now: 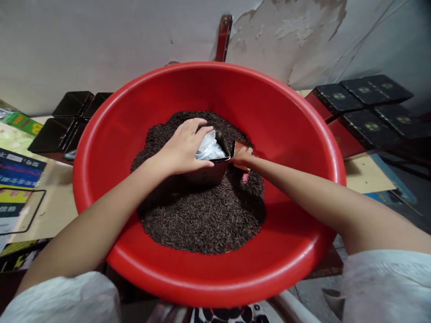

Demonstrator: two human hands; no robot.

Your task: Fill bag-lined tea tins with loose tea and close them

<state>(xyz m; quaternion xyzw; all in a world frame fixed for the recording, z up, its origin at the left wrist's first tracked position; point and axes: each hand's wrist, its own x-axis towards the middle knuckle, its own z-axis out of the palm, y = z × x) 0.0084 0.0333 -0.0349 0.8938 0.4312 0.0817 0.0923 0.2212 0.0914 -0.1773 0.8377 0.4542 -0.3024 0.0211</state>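
Note:
A large red basin [286, 112] holds a heap of dark, dry, short pieces [202, 215] that look like loose tea. A rectangular tin [208, 175] stands open in the heap, with a clear plastic bag [209, 147] bunched in its mouth. My left hand [183, 146] grips this tin from the left, thumb on the near side and fingers across the far side. Just right of the tin, my right hand [243, 157] is closed on a small metal lid [239, 146], reddish inside with a gold edge. The lid is partly hidden by the fingers.
Several open dark tins [72, 104] stand left of the basin. On the right are several closed tins with black tops and red sides [365, 125]. Printed cardboard [20, 179] lies at the left. A peeling wall [134, 40] rises behind.

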